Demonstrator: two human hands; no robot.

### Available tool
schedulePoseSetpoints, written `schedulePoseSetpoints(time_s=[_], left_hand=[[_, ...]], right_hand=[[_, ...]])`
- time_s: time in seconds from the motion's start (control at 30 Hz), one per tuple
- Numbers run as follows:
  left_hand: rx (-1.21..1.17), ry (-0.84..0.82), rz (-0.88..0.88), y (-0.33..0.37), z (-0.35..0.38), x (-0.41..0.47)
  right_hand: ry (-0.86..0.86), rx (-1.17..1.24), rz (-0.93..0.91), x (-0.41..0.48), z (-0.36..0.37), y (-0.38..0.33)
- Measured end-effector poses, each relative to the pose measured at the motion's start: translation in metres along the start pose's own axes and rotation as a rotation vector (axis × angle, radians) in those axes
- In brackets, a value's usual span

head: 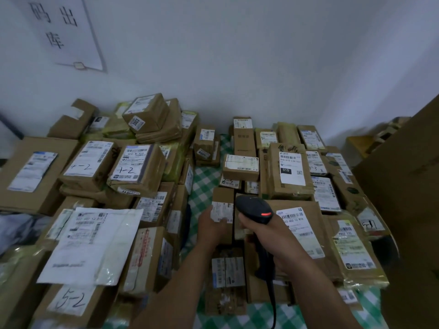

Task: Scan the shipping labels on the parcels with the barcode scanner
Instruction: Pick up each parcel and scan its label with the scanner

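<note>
R hand (273,236) grips scanner (255,206); L hand (210,227) holds parcel (223,197) beside.

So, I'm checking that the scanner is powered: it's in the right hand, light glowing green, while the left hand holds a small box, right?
Not green: the head view shows the light on the scanner glowing red. The rest holds: the right hand grips the scanner and the left hand holds the small box.

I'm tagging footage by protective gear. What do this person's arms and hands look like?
The left forearm and right forearm are bare up to the frame's edge; no sleeve is in view. The left hand and right hand wear no gloves, and no watch, band or ring shows.
</note>
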State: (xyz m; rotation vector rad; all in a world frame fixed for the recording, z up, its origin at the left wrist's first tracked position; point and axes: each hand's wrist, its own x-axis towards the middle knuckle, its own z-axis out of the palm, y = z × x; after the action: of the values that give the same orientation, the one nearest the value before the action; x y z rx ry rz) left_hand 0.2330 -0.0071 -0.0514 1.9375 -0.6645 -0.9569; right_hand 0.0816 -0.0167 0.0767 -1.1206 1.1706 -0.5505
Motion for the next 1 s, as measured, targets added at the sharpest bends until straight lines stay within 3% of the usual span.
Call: schedulePoseSetpoints(time_s=[0.2, 0.4, 0.53, 0.73, 0.9, 1.0], left_hand=[[0.339, 0.260, 0.289, 0.021, -0.060, -0.068], [0.658, 0.452, 0.125, 0.007, -0.122, -0.113], [0.646, 0.359, -0.007, -0.006, -0.138, -0.123], [0.672, 0.335, -0.044, -0.009, -0.139, -0.123], [0.643, 0.312, 0.057, -0.015, -0.141, -0.120], [0.506, 0.311, 0.086, -0.014, -0.143, -0.120]], right_hand=[[-0.081, 0.005, -0.006, -0.011, 0.017, -0.004], [-0.249, -0.010, 0.005, -0.019, 0.049, 0.000], [-0.304, -0.019, 0.046, -0.021, 0.065, 0.007], [-0.303, -0.052, 0.057, -0.023, 0.075, 0.016], [-0.265, -0.061, 0.065, -0.025, 0.081, 0.019], [-0.224, -0.047, 0.074, -0.026, 0.084, 0.021]])
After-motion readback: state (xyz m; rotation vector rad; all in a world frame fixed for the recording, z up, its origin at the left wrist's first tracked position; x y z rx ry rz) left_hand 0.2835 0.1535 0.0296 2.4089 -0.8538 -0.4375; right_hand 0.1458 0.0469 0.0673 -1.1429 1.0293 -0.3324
